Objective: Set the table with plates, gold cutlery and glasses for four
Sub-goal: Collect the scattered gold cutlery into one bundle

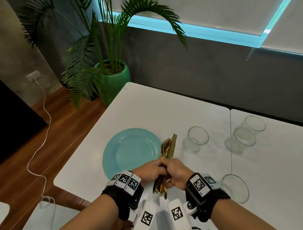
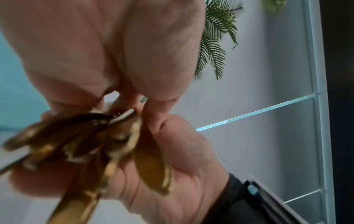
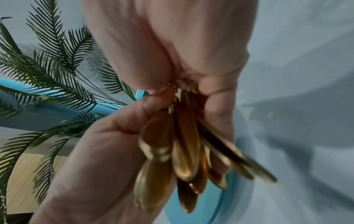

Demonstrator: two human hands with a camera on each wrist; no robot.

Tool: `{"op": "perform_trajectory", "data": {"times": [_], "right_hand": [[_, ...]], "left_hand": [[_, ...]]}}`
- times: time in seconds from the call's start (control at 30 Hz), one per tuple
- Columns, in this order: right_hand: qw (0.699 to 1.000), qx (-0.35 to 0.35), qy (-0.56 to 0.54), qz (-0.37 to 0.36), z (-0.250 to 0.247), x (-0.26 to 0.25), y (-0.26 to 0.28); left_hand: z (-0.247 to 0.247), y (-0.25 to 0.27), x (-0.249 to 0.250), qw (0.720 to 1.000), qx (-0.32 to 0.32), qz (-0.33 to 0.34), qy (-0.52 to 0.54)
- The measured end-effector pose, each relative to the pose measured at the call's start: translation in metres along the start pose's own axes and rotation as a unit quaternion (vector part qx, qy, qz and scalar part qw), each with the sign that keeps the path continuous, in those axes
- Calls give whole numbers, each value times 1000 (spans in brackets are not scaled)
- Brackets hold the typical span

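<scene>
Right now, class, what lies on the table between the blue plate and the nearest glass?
In the head view, the gold cutlery, gripped by both hands, juts out between the blue plate and the nearest glass.

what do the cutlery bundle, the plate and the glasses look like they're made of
Cutlery bundle: probably gold-finished metal, with shiny mirror-like highlights. Plate: likely glazed ceramic, a smooth pale blue gloss; could be melamine. Glasses: clear glass or plastic, see-through with patterned lower walls.

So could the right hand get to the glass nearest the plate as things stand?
Probably not yet. The path to the glass looks free across the bare table, but the right hand shares a grip on the gold cutlery with the left hand.
</scene>
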State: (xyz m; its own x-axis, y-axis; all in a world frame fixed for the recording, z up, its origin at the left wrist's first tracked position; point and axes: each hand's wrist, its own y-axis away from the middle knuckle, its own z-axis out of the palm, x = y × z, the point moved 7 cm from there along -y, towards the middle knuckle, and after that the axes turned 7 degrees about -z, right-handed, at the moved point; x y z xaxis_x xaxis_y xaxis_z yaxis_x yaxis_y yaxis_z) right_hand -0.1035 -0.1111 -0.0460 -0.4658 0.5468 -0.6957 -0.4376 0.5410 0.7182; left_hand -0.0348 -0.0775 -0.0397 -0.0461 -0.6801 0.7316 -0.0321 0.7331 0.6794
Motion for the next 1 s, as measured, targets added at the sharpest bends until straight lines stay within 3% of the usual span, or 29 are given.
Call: {"op": "perform_trajectory", "data": {"times": [0.3, 0.53, 0.73, 1.0], "right_hand": [[997, 15, 53, 53, -27, 66, 12], [997, 6, 75, 31, -31, 77, 12], [997, 13, 73, 15, -28, 66, 1], [990, 62, 127, 17, -36, 61, -6]], "left_hand": [[48, 1, -31, 991, 5, 3, -135], [63, -5, -53, 998, 18, -22, -65], [45, -12, -52, 989, 95, -19, -109], [27, -18, -48, 950, 175, -20, -260]]}}
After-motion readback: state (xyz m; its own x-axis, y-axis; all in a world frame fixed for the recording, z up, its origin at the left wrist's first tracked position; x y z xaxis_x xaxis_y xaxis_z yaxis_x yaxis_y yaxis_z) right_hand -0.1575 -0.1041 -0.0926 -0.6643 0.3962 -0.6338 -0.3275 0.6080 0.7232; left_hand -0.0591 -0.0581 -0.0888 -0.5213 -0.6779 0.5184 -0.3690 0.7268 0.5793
